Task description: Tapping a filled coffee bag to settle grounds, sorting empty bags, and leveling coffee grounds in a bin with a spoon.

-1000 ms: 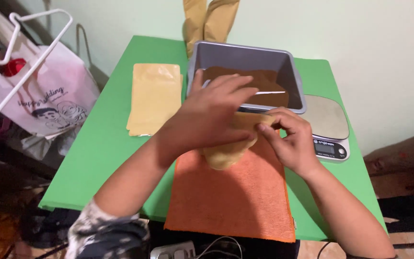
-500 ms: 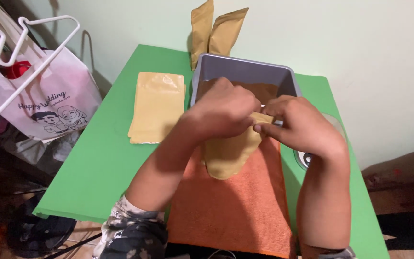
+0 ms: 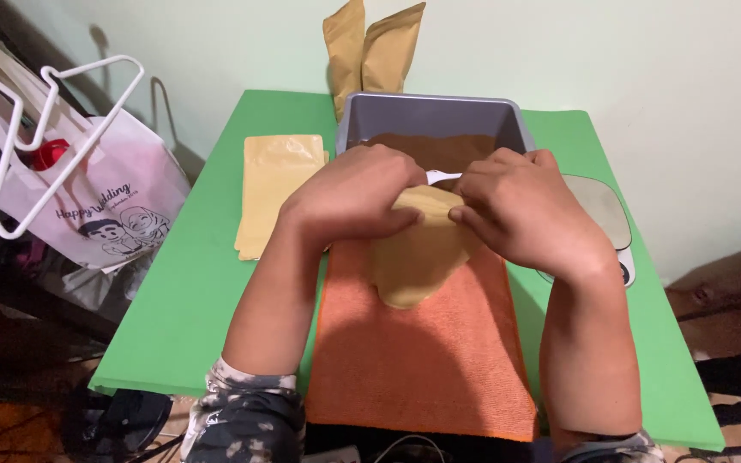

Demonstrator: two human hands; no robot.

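Against the green surface (image 3: 173,309), we pinch the tan pouch (image 3: 418,257) mouth with left hand (image 3: 358,197) and right hand (image 3: 529,210) clenched, upright over the orange cloth (image 3: 422,360).

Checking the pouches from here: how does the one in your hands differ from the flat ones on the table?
The held pouch bulges, gripped at its top by the left hand and right hand over the orange cloth. The flat pouches lie stacked and untouched on the green table. All are tan.
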